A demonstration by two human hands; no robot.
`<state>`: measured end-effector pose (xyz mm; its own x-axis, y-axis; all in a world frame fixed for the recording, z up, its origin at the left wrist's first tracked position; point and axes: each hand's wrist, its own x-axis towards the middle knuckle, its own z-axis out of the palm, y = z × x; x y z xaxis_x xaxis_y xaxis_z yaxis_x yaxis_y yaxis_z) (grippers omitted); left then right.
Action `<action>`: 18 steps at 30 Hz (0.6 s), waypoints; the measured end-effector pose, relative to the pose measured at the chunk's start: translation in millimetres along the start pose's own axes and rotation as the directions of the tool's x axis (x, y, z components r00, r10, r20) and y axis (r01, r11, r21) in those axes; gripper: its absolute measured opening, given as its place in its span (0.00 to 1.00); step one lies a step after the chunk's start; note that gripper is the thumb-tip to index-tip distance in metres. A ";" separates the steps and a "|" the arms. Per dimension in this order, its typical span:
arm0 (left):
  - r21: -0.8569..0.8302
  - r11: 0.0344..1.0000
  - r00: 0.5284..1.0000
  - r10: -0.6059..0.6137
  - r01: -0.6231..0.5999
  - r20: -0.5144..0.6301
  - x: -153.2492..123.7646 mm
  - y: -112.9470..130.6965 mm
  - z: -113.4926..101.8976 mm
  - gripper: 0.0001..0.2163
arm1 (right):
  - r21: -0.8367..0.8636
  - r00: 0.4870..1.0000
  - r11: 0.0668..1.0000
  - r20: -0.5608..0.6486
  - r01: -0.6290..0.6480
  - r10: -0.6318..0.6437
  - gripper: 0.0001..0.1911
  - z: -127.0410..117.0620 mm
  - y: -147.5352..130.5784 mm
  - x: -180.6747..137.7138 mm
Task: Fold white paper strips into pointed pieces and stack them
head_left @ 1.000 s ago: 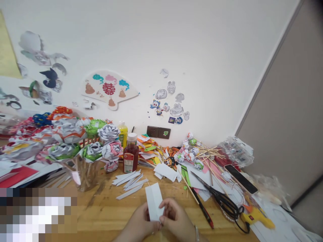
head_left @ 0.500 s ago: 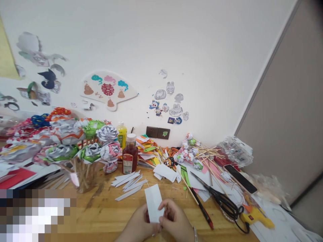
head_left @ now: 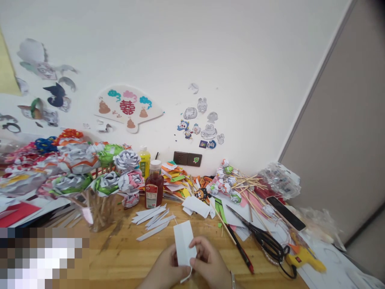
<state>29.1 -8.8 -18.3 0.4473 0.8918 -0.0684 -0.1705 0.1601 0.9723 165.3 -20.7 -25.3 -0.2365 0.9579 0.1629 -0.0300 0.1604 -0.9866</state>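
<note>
Head view: a clear jar stands on the desk left of centre. It is packed with wooden sticks whose tops carry paper flowers in grey, green and pink. More flowers spread to the left of the jar in a loose heap. Just right of the jar stands a red bottle with a white cap, filled nearly to the neck with dark red liquid. A yellow bottle stands behind it, near the wall, and is partly hidden. A crumpled clear bag lies at the far right of the desk; its contents cannot be made out.

Both hands are low at the bottom edge, close together, with the wrists running out of view. The left hand and the right hand each pinch the lower end of a folded white paper, thumbs on the near face and fingers curled behind. The paper rises from between them, lifted off the desk, with a crease running down its length. A bracelet sits on the right wrist.

White strips lie fanned on the desk just beyond the paper. To the right lie a red pen, black scissors, a yellow glue gun and a phone. Skewers tipped with small paper buds are piled near the wall.
</note>
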 end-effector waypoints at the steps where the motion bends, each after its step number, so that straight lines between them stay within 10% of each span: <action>1: 0.016 1.000 1.000 -0.003 0.003 -0.010 -0.8 1.9 0.6 0.14 | -0.005 1.000 1.000 0.002 -0.002 0.002 0.11 0.2 -0.3 -0.1; 18: 0.057 0.998 0.997 -0.034 0.030 0.068 -0.5 -1.2 -3.4 0.19 | 0.017 1.000 1.000 0.019 -0.023 0.023 0.12 2.0 -1.1 -0.5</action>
<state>26.1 -8.0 -20.2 0.5118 0.8548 -0.0859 -0.1064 0.1622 0.9810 163.6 -21.8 -24.3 -0.2559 0.9564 0.1404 -0.0409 0.1344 -0.9901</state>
